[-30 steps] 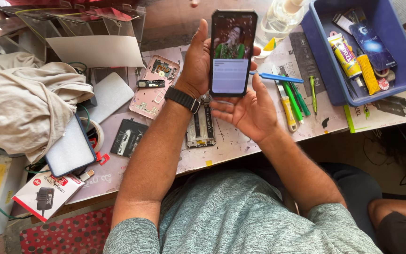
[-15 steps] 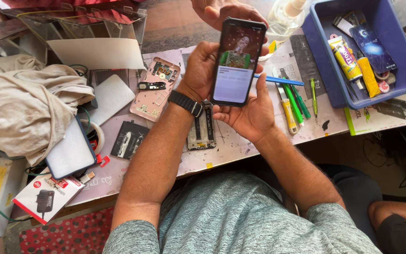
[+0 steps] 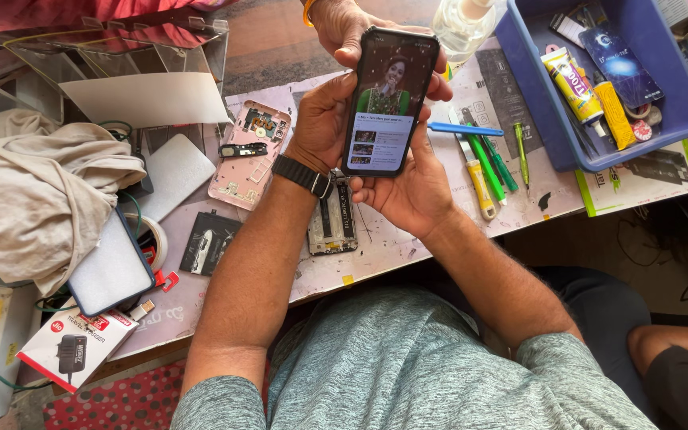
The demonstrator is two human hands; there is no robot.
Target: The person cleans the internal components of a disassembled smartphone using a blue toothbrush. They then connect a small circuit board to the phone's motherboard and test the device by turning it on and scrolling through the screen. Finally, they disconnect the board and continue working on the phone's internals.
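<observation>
Cluttered with phone parts and tools, a paper-covered workbench (image 3: 408, 247) is seen from above. A black slab-shaped smartphone with a lit glass screen (image 3: 390, 99) is held above it, between both of the person's hands. The left hand (image 3: 322, 127) is wrapped around the phone's left edge, fingers curled behind it; the right hand (image 3: 409, 187) is cupped under its lower end. Another person's hand (image 3: 344, 28) is closed on the top corner. The phone is judged light, stiff, smooth and breakable, best gripped by its long side edges. Its long axis runs away from the wearer, tilted slightly right at the top, screen facing up. A blue plastic bin (image 3: 519, 95) stands to the right.
</observation>
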